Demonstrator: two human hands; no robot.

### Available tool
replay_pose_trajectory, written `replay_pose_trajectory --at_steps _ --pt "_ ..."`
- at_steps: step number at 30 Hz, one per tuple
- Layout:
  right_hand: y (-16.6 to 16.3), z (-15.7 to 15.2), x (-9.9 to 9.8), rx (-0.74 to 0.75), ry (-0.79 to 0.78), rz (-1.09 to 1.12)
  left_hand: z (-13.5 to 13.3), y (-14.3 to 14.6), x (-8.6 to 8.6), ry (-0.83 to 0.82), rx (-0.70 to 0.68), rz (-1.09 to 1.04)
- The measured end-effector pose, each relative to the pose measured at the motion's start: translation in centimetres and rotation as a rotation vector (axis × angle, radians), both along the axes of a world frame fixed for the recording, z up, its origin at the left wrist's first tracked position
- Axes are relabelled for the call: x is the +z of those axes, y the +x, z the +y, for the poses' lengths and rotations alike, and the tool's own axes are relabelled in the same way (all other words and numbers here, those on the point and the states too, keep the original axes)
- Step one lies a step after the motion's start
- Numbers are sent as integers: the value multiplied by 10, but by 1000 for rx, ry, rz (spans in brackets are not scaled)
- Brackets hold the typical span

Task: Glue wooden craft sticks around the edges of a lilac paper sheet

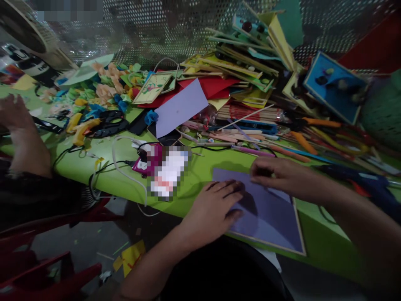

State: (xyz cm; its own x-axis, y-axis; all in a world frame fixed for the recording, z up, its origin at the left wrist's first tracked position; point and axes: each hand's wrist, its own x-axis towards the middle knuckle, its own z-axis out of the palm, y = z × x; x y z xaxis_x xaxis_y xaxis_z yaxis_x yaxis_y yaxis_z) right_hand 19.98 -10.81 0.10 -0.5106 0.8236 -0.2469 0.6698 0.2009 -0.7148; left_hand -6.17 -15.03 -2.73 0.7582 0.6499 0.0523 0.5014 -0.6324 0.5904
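Observation:
A purple sheet [275, 221] lies on the green table in front of me, with thin pale strips along its near and right edges. My left hand [219, 205] rests on the sheet's left part, palm down with fingers stretched out. Over the far edge of the sheet, my right hand [272, 175] has its fingers curled together in a pinch. Whatever those fingers hold, if anything, is too small or hidden to name. The sheet's far edge is partly covered by my right hand.
Another person's hand [15, 110] is at the far left, near a yellow glue gun [84, 129] and black scissors [114, 121]. A lit phone [171, 171] lies left of the sheet. Behind are sticks, orange-handled pliers [303, 142] and piled framed pictures [335, 88]. A blue glue gun [366, 179] lies right.

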Motion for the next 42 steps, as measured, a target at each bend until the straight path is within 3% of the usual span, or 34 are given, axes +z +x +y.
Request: replay_pose_trajectory --at_steps 3,6,11,15,25,34,38,42 --pt "-17 -22 16 294 -141 -68 18 5 10 -16 58 63" --pt "-34 -41 13 367 -90 -178 42 22 15 42 85 120" --pt "-44 -53 -9 372 87 -181 75 54 12 40 4 175" --pt "-45 -59 -15 326 169 -172 86 64 16 19 -7 249" --pt "-53 -62 -15 302 229 -153 88 70 24 230 -172 429" --pt "-51 -64 -23 277 245 -110 79 71 24 360 -181 546" --pt "-49 -63 -22 266 260 -87 81 69 22 350 -175 528" --pt "-47 -62 -18 273 244 -78 88 68 22 235 -150 483"
